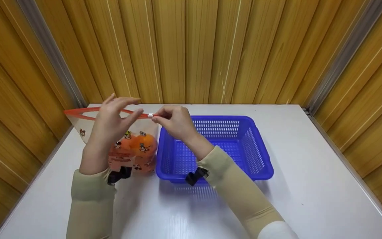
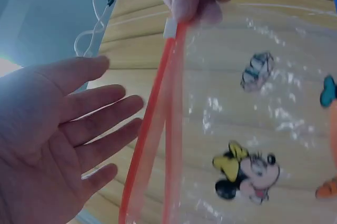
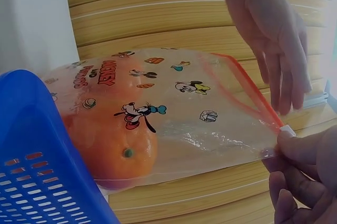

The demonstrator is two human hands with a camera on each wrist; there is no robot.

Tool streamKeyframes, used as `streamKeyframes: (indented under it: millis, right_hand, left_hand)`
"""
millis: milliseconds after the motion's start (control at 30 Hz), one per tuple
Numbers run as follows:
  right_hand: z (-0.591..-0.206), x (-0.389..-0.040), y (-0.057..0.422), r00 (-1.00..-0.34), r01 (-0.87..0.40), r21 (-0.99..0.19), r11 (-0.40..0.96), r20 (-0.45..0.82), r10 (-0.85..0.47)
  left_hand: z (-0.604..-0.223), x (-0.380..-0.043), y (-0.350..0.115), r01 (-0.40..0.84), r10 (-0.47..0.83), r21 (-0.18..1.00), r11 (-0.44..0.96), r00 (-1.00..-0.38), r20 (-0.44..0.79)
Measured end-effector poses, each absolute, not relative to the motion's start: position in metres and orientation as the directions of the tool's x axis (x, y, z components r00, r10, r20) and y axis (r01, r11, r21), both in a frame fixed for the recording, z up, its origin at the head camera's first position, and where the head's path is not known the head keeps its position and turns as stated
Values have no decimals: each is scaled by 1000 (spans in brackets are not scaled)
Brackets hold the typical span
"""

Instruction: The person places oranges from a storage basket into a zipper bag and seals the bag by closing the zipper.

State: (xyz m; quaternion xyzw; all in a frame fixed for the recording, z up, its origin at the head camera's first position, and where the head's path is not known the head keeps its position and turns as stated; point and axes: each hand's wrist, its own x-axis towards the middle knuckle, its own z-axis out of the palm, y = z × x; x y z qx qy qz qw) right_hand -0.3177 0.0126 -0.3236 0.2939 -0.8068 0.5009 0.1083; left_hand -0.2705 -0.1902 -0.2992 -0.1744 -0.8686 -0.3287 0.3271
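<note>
A clear zip bag [image 3: 179, 129] printed with cartoon figures stands on the table, its red-orange zip edge [image 2: 152, 113] spread apart along the top. Orange fruit [image 3: 121, 150], one with a green stem spot, fills its lower part. My right hand [image 1: 177, 122] pinches the top corner of the bag beside the white zip slider [image 1: 150, 115]. Fingers spread, my left hand [image 1: 113, 118] hovers by the bag's opening, holding nothing; in the left wrist view its palm [image 2: 47, 134] faces the zip edge.
A blue perforated plastic basket [image 1: 264, 162] stands on the white table [image 1: 310, 186] right of the bag, under my right forearm. Wood-look panel walls [image 1: 201, 49] enclose the table at the back and sides. A white coiled cable [image 2: 97, 13] shows in the left wrist view.
</note>
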Motion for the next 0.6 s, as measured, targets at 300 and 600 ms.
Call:
streamKeyframes:
  millis: [300, 600]
  right_hand:
    - [-324, -318, 12, -791, -600, -726, 335, 479, -380]
    - [-321, -316, 14, -800, -584, -747, 318, 462, -383]
  left_hand:
    - [-293, -280, -173, 541, 338, 395, 742, -812, 476]
    - [-290, -283, -175, 556, 350, 401, 728, -804, 480]
